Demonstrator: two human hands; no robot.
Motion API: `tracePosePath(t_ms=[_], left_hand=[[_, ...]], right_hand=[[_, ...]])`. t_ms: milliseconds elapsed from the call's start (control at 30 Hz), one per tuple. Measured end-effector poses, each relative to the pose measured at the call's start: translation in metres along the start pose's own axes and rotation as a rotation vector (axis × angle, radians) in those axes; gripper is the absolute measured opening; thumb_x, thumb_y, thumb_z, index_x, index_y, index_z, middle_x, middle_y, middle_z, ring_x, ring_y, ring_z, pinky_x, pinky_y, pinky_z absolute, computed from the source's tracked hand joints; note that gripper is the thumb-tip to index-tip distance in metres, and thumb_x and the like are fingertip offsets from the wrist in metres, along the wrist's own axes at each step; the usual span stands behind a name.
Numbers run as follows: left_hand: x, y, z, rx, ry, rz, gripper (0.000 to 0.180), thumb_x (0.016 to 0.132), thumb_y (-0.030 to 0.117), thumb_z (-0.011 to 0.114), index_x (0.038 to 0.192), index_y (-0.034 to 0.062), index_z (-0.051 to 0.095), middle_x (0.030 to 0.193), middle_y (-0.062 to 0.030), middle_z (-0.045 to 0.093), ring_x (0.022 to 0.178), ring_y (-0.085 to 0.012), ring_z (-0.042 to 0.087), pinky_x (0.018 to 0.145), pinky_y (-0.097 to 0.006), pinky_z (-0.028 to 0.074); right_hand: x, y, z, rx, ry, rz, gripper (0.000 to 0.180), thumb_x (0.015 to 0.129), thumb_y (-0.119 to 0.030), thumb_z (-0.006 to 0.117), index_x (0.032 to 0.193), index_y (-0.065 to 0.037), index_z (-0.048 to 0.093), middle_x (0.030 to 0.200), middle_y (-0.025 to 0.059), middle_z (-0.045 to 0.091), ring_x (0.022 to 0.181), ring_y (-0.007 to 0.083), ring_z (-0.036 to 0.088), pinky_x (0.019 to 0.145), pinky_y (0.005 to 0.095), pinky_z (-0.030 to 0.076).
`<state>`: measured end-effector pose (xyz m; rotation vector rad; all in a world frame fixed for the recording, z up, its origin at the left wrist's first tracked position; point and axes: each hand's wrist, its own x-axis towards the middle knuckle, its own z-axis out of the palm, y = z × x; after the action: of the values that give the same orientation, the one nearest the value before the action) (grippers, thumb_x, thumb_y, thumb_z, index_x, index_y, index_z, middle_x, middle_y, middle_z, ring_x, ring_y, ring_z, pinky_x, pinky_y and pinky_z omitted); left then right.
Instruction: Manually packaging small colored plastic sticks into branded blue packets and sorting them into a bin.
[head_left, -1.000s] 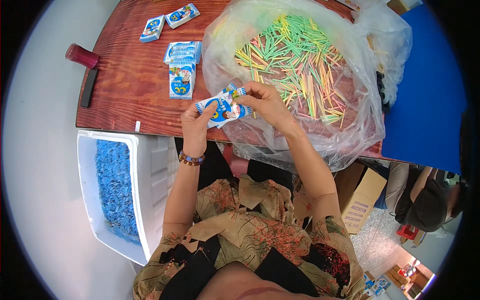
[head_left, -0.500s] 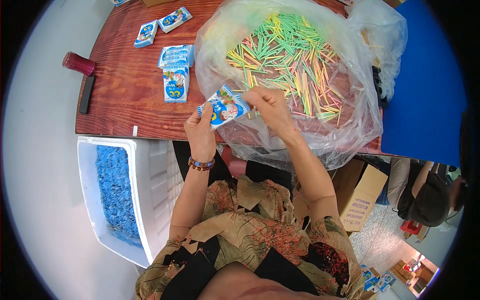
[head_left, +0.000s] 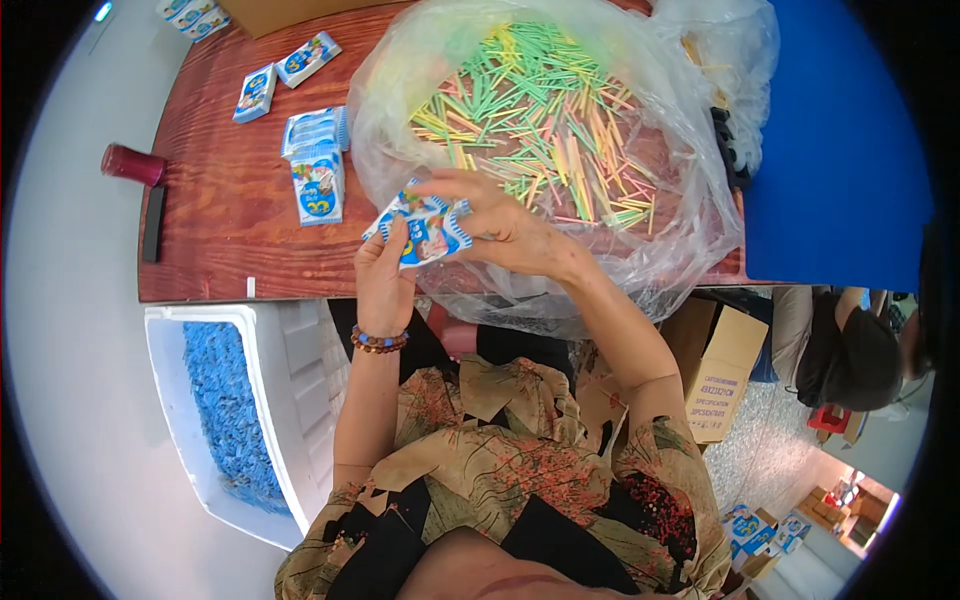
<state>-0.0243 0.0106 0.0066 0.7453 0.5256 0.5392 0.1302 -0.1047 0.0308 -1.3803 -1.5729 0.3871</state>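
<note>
A small white and blue packet [head_left: 428, 238] with cartoon print is held up over the table's front edge. My left hand [head_left: 383, 278] pinches its lower left part, the thumb lying across the front. My right hand [head_left: 508, 228] grips it from the right, with bent fingers at its upper edge; some fingertips are hidden behind it. Just beyond my hands, many thin green, yellow and pink sticks [head_left: 545, 110] lie on a spread clear plastic bag [head_left: 690, 200]. Left of the bag sits an overlapping pile of similar packets [head_left: 318, 185].
Two more packets [head_left: 256, 92] lie farther back on the wooden table [head_left: 220, 200]. A dark red cup [head_left: 132, 164] and a black bar [head_left: 152, 225] are at its left edge. Below stands a white foam box [head_left: 275, 420] of blue pieces. Another person [head_left: 860, 350] is at right, past a cardboard box [head_left: 728, 380].
My right hand has shifted from the packet's upper right corner across its top, and the packet now looks more crumpled. The whole view has shifted slightly.
</note>
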Motion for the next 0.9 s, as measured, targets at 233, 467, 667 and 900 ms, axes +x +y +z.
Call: tracePosePath(t_ms=[233,467,667,900], left_hand=[[-0.004,-0.003,-0.002,0.023,-0.096,-0.027,0.026,0.098,0.017,0.05,0.112,-0.0038,0.058,0.107,-0.0087,0.064,0.095,-0.0144,0.063,0.081,-0.03,0.052],[-0.007,-0.013,-0.002,0.066,0.15,0.117,0.025,0.098,0.019,0.051,0.103,-0.0036,0.061,0.097,-0.0052,0.067,0.083,-0.009,0.063,0.072,-0.024,0.05],[-0.009,-0.027,-0.02,0.114,0.164,0.248,0.024,0.098,0.018,0.049,0.099,-0.0024,0.061,0.097,-0.0046,0.067,0.084,-0.0087,0.064,0.072,-0.023,0.05],[-0.012,-0.038,-0.036,0.1,0.169,0.269,0.021,0.098,0.015,0.049,0.093,-0.0018,0.061,0.091,-0.004,0.066,0.077,-0.007,0.062,0.069,-0.024,0.05]], right_hand=[[-0.007,0.004,0.003,0.173,-0.039,-0.053,0.023,0.082,-0.014,0.067,0.105,-0.014,0.071,0.14,0.0104,0.044,0.13,0.0319,0.037,0.107,0.0451,0.028],[0.001,0.01,-0.04,0.372,-0.109,0.207,0.025,0.085,-0.017,0.065,0.108,-0.009,0.068,0.128,0.011,0.055,0.117,0.0256,0.05,0.098,0.0399,0.038],[0.026,0.114,-0.132,-0.381,0.282,0.675,0.027,0.086,-0.023,0.061,0.103,-0.003,0.066,0.095,0.0124,0.066,0.089,0.021,0.061,0.08,0.0324,0.046],[0.098,0.194,-0.151,-1.004,0.103,0.735,0.029,0.081,-0.027,0.06,0.096,-0.002,0.066,0.093,0.0183,0.067,0.085,0.0305,0.064,0.075,0.0399,0.049]])
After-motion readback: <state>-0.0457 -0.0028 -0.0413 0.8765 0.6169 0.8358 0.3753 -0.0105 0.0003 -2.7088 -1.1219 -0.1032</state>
